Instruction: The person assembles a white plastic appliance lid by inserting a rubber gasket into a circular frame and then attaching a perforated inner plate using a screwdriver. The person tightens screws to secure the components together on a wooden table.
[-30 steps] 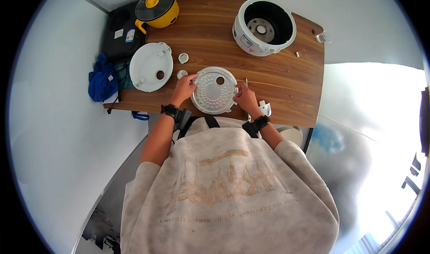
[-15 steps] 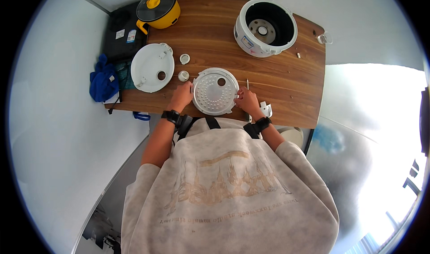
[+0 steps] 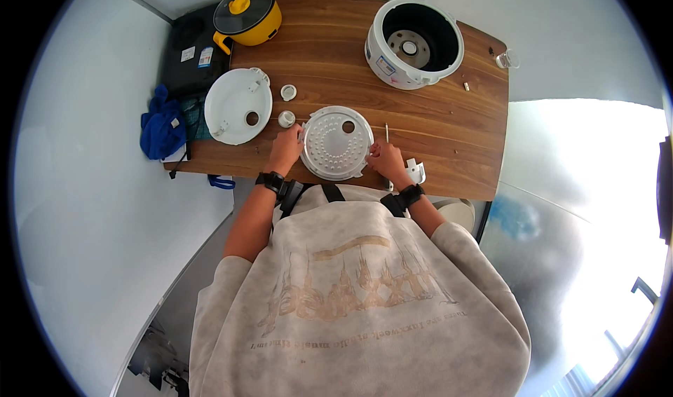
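A round silver inner lid plate (image 3: 338, 160) of a rice cooker, dimpled and with one hole near its far edge, lies in front of me by the table's near side. My left hand (image 3: 286, 149) has its fingers closed on the plate's left rim. At the opposite rim, my right hand (image 3: 386, 160) pinches the edge, its fingertips partly hidden. Just beyond my left hand are a small white round cap (image 3: 286, 119) and a second white cap (image 3: 288, 92). A thin rod-like tool (image 3: 386, 132) and a white plastic piece (image 3: 415, 172) lie beside my right hand.
A white lid shell (image 3: 235, 106) with a hole rests at the left. Behind it stands a yellow pot (image 3: 256, 29) with a dark lid. The white cooker body (image 3: 399, 71) is at the back right, near a clear cup (image 3: 507, 59). Blue cloth (image 3: 162, 125) hangs over the left edge.
Both hands stay at the plate's rim with barely any shift. Things on the table keep their places.
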Motion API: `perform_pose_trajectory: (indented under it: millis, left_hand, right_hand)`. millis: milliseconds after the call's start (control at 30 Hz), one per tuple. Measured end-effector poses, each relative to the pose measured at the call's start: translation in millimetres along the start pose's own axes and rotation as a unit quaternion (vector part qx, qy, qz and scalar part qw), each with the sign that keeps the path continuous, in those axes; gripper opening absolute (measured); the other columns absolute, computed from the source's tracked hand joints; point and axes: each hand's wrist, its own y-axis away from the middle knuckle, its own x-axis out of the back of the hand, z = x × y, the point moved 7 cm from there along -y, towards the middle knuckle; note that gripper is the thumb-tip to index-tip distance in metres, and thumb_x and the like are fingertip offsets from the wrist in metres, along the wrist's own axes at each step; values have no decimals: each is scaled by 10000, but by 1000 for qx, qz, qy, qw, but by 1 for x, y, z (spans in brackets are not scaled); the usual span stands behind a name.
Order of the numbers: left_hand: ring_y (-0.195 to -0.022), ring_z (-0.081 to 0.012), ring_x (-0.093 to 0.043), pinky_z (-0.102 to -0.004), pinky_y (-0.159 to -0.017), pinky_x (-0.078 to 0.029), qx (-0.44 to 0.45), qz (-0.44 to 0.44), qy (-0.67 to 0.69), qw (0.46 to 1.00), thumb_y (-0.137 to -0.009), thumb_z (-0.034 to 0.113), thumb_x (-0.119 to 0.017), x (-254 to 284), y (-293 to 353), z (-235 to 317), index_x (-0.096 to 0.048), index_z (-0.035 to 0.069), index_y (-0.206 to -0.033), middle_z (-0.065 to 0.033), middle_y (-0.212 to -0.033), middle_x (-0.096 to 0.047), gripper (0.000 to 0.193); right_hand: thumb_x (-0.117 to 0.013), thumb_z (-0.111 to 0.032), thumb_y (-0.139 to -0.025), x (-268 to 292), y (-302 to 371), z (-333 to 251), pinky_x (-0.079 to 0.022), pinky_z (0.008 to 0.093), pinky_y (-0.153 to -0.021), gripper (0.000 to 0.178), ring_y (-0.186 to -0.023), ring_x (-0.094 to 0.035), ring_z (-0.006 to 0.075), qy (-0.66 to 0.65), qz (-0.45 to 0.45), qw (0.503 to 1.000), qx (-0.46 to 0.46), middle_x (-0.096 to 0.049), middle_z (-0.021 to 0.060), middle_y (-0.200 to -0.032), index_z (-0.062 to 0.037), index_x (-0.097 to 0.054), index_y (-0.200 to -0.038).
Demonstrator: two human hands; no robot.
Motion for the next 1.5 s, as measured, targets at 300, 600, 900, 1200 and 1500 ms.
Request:
perform_pose_trajectory:
  millis: [300,600,900,1200,1500]
  left_hand:
    - [-944,-399,-645,-488,-784,-532,-31,24,-5,999,-814,126,-696,9,7,22,-565,165,-1169,-173,-992,-688,380]
    - [-931,-376,-663,-483,-784,-534,-2,-1,26,1000,-793,174,-726,8,7,19,-570,183,-1179,-151,-966,-703,416]
    - [-889,-334,-668,-431,-751,-535,11,-18,80,997,-744,86,-757,1,3,0,-564,137,-1142,-125,-910,-683,446]
    - [-874,-340,-663,-435,-734,-525,-76,-1,90,993,-780,62,-721,10,-8,6,-521,87,-1044,-129,-920,-672,332]
    - [-894,-378,-651,-450,-725,-525,-221,37,94,970,-785,54,-700,7,-27,21,-511,71,-1084,-157,-922,-660,354]
  right_hand:
    - [-747,-72,-760,2,6,-3,-571,274,-539,198,-620,-714,149,-109,-49,989,-87,-698,96,-718,-3,-585,-851]
    - [-693,-252,-844,2,-9,-3,-554,453,-713,266,-750,-694,369,57,-22,997,-53,-701,165,-777,-13,-575,-868]
    - [-720,-209,-797,7,-18,-20,-517,494,-761,323,-875,-651,409,115,11,993,-3,-688,165,-886,-62,-570,-1043]
    - [-736,-76,-821,5,-4,-15,-588,282,-533,222,-593,-688,161,-35,28,996,-81,-681,111,-729,21,-538,-853]
    - [-744,-109,-845,-24,38,4,-608,289,-561,236,-625,-704,178,-261,53,934,-237,-690,103,-737,-19,-537,-778]
